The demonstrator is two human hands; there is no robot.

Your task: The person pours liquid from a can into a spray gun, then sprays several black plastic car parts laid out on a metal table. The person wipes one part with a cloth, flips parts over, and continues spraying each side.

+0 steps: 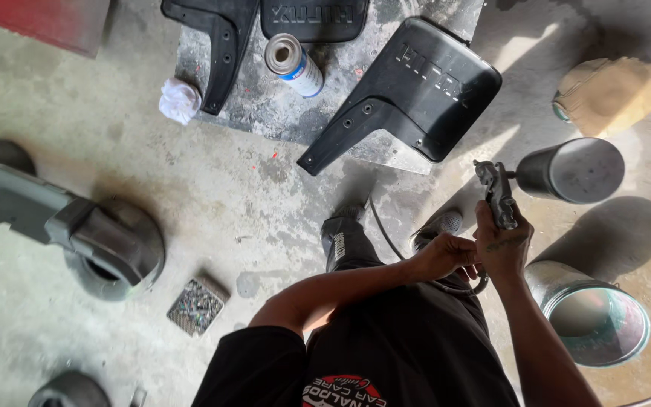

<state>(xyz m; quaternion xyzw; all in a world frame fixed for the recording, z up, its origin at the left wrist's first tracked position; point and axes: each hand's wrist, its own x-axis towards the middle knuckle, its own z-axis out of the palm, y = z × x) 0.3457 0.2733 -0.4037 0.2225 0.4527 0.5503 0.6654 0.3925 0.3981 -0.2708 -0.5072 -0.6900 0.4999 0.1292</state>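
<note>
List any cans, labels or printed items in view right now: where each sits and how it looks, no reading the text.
Spray can: lying on the grey slab, top centre; white cylinder, blue band, open top.
Mud flap: on the slab's right side; black, raised lettering.
Second flap: top edge; black, raised lettering, partly cut off.
Shirt logo: bottom centre; red and white print on black.
Paint tin: floor, lower right; round, open, no label visible.

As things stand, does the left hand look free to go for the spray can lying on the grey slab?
Probably not at once. The left hand is busy at the base of the spray gun the right hand grips. The spray can lies unobstructed, but far ahead.
</note>
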